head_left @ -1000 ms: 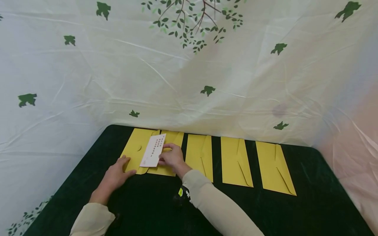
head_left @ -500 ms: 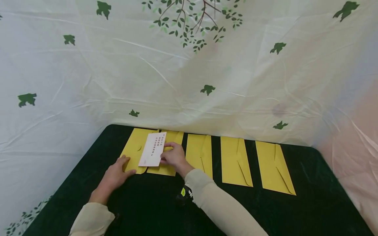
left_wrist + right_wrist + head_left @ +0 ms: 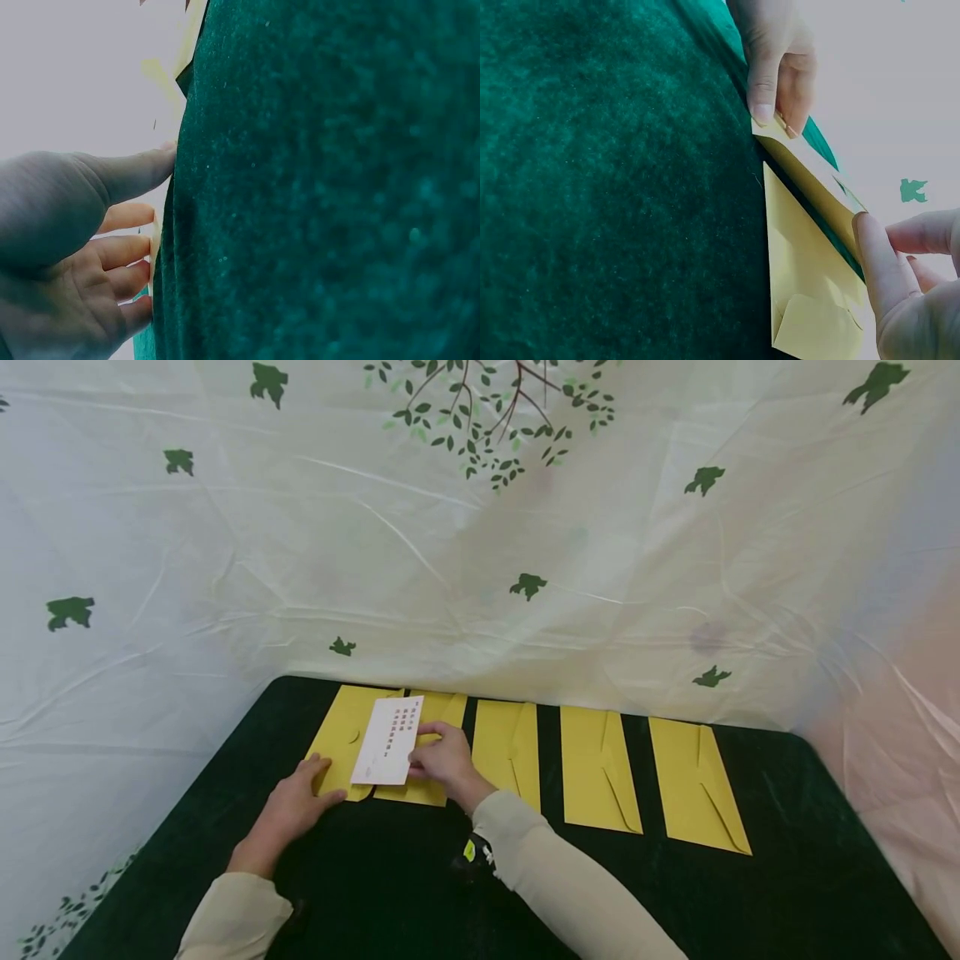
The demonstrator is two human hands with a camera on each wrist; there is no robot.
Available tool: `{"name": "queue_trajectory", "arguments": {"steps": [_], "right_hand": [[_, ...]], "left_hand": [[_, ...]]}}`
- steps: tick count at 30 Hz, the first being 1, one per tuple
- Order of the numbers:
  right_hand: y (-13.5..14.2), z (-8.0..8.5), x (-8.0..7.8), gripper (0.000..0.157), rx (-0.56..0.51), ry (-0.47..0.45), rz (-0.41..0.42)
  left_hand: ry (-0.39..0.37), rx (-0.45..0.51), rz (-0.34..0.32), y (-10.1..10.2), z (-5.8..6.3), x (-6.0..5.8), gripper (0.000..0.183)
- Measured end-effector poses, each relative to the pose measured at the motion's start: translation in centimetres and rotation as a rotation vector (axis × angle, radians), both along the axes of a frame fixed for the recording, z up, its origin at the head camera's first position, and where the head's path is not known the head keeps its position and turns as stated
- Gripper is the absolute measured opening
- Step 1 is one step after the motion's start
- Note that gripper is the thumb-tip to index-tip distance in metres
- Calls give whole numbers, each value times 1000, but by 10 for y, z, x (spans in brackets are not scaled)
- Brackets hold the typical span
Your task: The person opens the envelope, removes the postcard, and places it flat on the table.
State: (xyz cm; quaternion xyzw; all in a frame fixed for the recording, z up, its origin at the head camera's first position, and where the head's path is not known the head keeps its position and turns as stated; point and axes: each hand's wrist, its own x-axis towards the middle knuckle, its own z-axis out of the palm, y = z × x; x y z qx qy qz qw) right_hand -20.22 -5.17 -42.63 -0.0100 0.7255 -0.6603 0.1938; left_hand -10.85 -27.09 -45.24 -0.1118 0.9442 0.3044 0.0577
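My right hand pinches the right edge of a white card printed with columns of red characters. The card overlaps the right part of the leftmost yellow envelope in the head view, and the left part of the second envelope. At the lower left of the leftmost envelope rests my left hand, its fingers spread on the paper and its thumb at the near edge. The left wrist view shows those extended fingers along the paper's edge. From the right wrist, the leftmost envelope appears almost edge-on.
More yellow envelopes lie in a row to the right: a third, a fourth and a fifth. All rest on a dark green cloth-covered table. Behind it hangs a pale curtain with leaf and bird prints.
The card's left edge has shifted left over the leftmost envelope, so its face shows wider. My right hand has moved slightly right and up; my left hand stays in place.
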Motion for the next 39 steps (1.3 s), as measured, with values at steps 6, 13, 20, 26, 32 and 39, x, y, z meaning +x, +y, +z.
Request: {"name": "queue_trajectory", "arguments": {"steps": [6, 13, 20, 26, 32, 39], "right_hand": [[4, 0, -1, 39, -11, -13, -3], [10, 0, 1, 39, -47, -8, 21], [16, -1, 7, 40, -64, 0, 27], [19, -3, 12, 41, -82, 3, 38], [22, -4, 17, 39, -95, 3, 59], [28, -5, 24, 38, -141, 17, 72]], "left_hand": [[0, 0, -5, 2, 0, -4, 76], [-6, -10, -5, 5, 3, -5, 77], [-12, -18, -12, 6, 5, -4, 75], [-26, -43, -20, 7, 8, -3, 75], [-26, -72, -42, 6, 9, -2, 75], [-27, -84, -43, 6, 9, -2, 74]]}}
